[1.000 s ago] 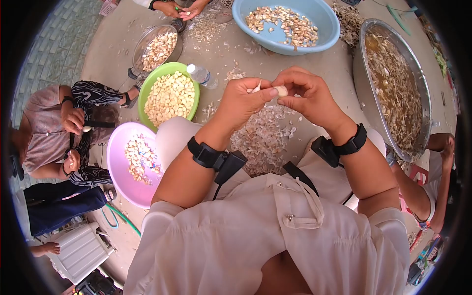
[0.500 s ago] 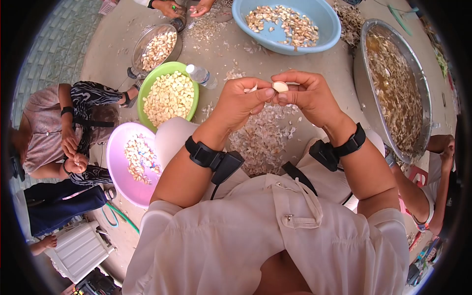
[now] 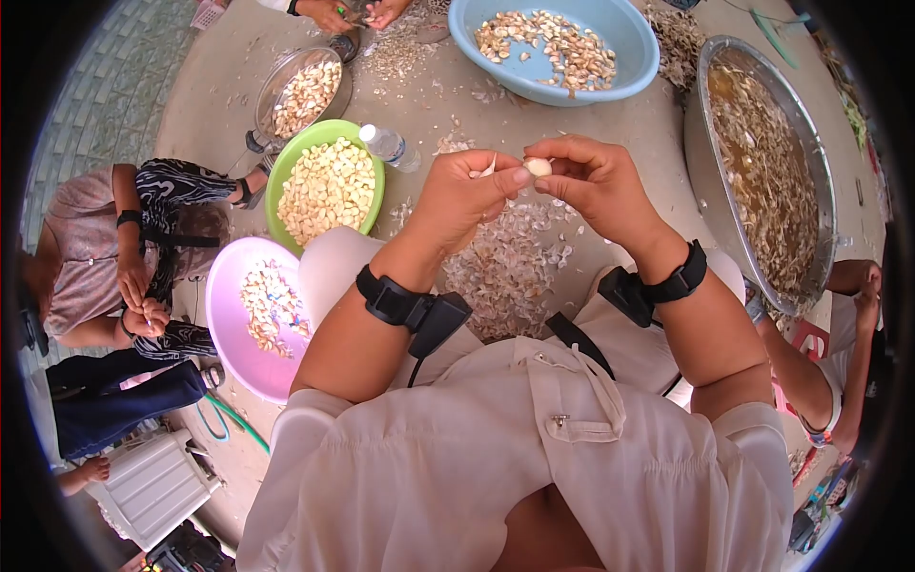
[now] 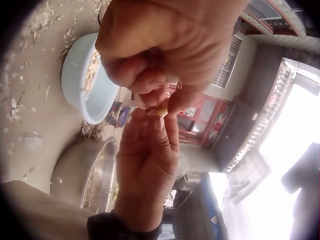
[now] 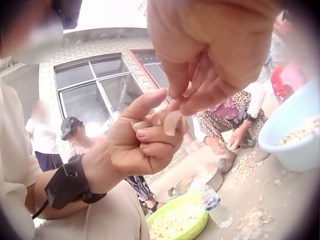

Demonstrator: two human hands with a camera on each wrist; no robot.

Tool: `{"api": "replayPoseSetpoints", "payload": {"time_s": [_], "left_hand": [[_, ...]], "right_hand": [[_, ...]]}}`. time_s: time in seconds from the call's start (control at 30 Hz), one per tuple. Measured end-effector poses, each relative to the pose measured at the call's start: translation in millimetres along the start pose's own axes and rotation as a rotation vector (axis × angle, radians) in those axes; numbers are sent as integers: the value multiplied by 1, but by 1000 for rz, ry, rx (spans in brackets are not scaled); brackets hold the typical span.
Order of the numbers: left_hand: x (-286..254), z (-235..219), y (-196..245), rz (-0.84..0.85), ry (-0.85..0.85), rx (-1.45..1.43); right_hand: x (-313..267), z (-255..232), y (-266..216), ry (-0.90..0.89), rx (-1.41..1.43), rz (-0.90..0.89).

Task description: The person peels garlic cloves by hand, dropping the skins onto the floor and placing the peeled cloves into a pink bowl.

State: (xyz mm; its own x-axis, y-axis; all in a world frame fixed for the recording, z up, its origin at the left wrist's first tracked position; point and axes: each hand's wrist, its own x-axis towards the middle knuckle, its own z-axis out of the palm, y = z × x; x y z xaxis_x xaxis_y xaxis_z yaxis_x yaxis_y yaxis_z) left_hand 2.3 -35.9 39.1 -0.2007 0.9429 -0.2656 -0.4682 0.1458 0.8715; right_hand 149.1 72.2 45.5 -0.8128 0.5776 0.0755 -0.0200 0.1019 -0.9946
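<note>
In the head view my right hand (image 3: 602, 186) pinches a pale garlic clove (image 3: 538, 167) between thumb and fingertips. My left hand (image 3: 472, 191) meets it from the other side, its thumb tip right beside the clove. The left fingers are curled round a second whitish clove (image 3: 488, 169), its pointed end showing between them. A thin piece of papery skin (image 5: 172, 122) sticks out at the left fingers in the right wrist view. In the left wrist view the pinched clove (image 4: 161, 112) sits at the right fingertips, partly hidden by fingers.
Garlic skins (image 3: 510, 262) lie on the ground between my knees. To the left stand a green basin (image 3: 379, 195) of peeled cloves, a pink basin (image 3: 233, 324) and a water bottle (image 3: 389, 148). A blue basin (image 3: 548, 92) stands ahead, a large metal tub (image 3: 701, 114) right. Other people sit around.
The clove in my right fingertips has turned and shifted slightly left, and the right fingers have changed their grip on it. My left hand stays nearly in place.
</note>
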Motion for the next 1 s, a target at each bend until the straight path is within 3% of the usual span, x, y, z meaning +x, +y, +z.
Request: {"api": "replayPoseSetpoints", "payload": {"time_s": [0.23,0.43,0.53,0.63,0.83,0.93,1.0], "left_hand": [[1,-4,2,-56,3,9],[2,-2,-5,64,62,174],[2,-1,-5,64,67,181],[3,-5,-4,-22,28,50],[2,-14,1,-111,-138,-271],[2,-13,1,-113,-113,-230],[1,-13,2,-124,-76,-48]], "right_hand": [[1,-1,1,-27,-140,-57],[-2,8,-6,3,-323,-167],[0,4,5,-56,-204,-10],[2,-3,2,-125,237,317],[4,-10,1,-182,663,396],[5,-9,4,-186,726,352],[5,-10,6,-153,649,313]]}}
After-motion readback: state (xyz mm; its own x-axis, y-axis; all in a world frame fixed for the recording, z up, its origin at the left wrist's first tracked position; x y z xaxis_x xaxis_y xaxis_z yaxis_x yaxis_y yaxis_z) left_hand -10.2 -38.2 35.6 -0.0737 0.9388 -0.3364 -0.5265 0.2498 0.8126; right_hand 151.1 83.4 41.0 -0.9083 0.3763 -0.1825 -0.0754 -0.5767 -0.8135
